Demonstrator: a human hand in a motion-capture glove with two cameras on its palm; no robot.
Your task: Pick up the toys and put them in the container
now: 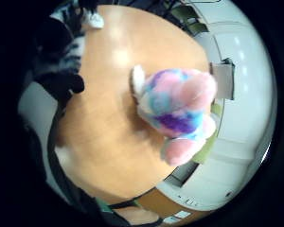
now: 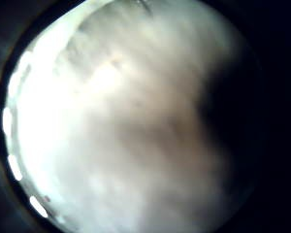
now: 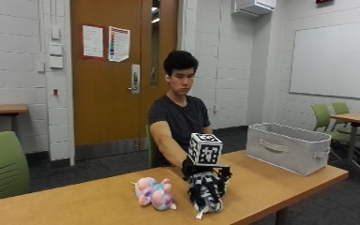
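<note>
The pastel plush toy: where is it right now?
In the outside view the pastel plush toy lies on the table, beside the gloved right hand.

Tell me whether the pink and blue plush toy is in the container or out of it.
Out. The plush toy lies on the table, beside the gloved right hand, while the grey container stands apart at the table's far end.

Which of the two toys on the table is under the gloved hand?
The black-and-white striped toy, under the right hand. The pink-and-blue plush toy lies beside it, untouched.
</note>
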